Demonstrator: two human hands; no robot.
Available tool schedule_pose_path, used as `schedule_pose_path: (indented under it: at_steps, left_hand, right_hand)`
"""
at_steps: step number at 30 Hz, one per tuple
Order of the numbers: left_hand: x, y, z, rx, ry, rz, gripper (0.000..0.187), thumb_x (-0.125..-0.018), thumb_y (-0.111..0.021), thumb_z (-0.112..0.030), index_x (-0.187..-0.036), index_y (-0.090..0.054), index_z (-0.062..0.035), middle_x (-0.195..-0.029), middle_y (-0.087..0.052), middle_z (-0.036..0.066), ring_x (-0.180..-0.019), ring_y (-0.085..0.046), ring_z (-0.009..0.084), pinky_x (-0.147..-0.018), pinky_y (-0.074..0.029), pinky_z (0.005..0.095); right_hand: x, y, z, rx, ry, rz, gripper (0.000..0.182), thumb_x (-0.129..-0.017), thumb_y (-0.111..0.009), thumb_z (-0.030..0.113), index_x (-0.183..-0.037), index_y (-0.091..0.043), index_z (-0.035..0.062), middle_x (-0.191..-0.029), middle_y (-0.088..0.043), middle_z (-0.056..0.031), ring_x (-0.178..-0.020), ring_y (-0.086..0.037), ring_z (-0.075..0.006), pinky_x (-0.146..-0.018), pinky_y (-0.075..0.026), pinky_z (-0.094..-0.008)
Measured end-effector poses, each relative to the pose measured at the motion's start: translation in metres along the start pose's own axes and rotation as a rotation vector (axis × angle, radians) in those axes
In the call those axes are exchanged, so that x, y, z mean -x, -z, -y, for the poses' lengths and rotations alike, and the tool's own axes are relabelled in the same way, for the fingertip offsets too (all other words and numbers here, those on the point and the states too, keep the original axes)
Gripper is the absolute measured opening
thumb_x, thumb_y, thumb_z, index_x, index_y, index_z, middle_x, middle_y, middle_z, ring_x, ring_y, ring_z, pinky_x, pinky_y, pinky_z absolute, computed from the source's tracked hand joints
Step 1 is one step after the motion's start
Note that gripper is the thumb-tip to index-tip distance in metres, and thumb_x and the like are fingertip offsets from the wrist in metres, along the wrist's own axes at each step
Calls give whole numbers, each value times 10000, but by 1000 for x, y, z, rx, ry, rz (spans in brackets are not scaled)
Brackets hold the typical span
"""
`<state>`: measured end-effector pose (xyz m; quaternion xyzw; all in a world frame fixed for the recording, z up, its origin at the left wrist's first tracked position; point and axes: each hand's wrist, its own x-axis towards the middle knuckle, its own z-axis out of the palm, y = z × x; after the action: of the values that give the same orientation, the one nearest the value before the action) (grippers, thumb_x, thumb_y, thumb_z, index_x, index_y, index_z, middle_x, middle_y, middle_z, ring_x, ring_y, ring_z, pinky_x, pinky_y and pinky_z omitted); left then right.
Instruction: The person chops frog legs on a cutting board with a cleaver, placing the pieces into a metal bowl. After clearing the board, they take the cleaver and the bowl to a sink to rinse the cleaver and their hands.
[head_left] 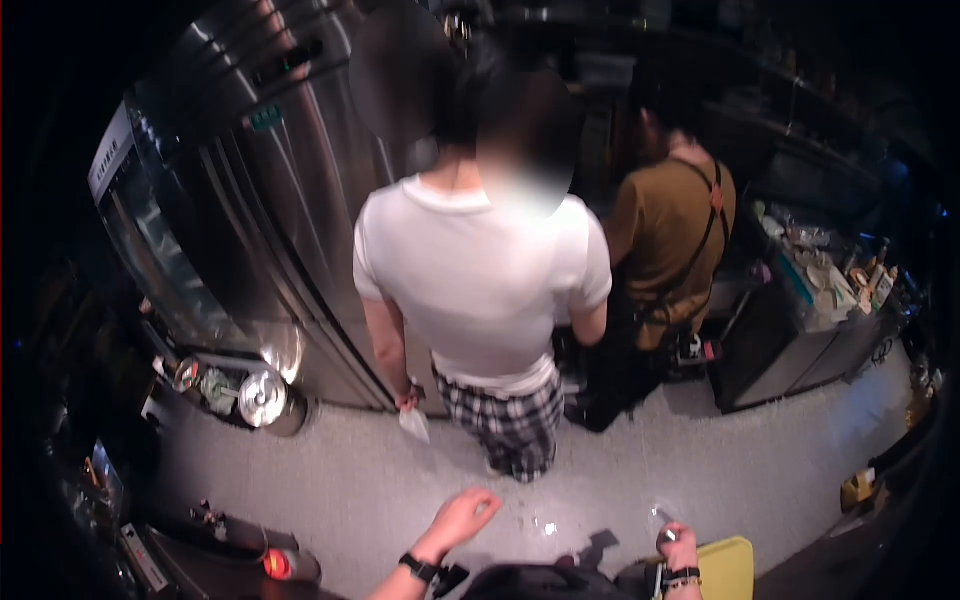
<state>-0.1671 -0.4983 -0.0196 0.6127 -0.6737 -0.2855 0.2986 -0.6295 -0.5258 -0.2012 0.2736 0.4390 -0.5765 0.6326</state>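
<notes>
My left hand (470, 514) is held out over the grey floor at the bottom centre, palm side partly hidden, its fingers loosely bent with nothing visible in them. A black watch (420, 568) is on that wrist. My right hand (680, 548) is at the lower right, fingers curled round a small shiny object (668, 536) that I cannot make out. Close beside this hand is a yellow board or tray (728, 570). Bands circle the right wrist.
Ahead, a person in a white shirt (480, 270) holds a whitish item (414, 426); another wears a brown shirt (680, 225). Steel refrigerator doors (300, 200) and a metal canister (264, 398) are left. A cluttered counter (825, 285) is right. A red-topped container (280, 564) is lower left.
</notes>
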Motion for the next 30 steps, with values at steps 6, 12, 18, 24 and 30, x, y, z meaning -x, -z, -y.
schedule_pose_path:
  at_steps: [6, 12, 18, 24, 30]
  left_hand:
    - [-60, -28, -45, 75, -152, 114, 138, -817, -576, -159, -888, -631, -54, -942, -613, 110, -914, -586, 290, -788, -467, 351]
    - [-119, -76, -79, 86, -216, 258, 131, -817, -575, -156, -891, -628, -62, -954, -610, 96, -918, -589, 275, -795, -466, 342]
    - [-185, -120, -127, 171, -381, 372, 118, -827, -592, -134, -905, -620, -50, -956, -620, 72, -934, -590, 222, -817, -462, 307]
    - [-263, -160, -167, 334, -372, 505, 124, -845, -590, -128, -914, -620, -30, -971, -612, 55, -898, -583, 165, -781, -459, 274]
    - [-353, -203, -210, 460, -399, 618, 105, -854, -592, -114, -906, -636, -34, -993, -606, 44, -830, -549, 89, -725, -445, 227]
  right_hand:
    - [19, -28, 22, -217, 10, 45, 130, -729, -431, -49, -649, -426, 53, -556, -444, -39, -433, -435, -142, -413, -433, -224]
    - [38, -47, 56, -411, -128, 158, 142, -758, -434, -37, -645, -425, 50, -550, -435, -21, -442, -440, -112, -441, -471, -215]
    - [24, -57, 88, -363, -55, 256, 165, -792, -460, -3, -639, -457, 61, -551, -476, -5, -459, -490, -99, -468, -498, -212]
    - [-6, -74, 120, -314, 153, 378, 184, -857, -467, 72, -681, -416, 83, -575, -442, 12, -474, -455, -88, -475, -480, -221]
    - [0, -135, 159, -377, 250, 331, 206, -872, -480, 111, -673, -432, 89, -562, -449, 20, -464, -452, -90, -456, -449, -214]
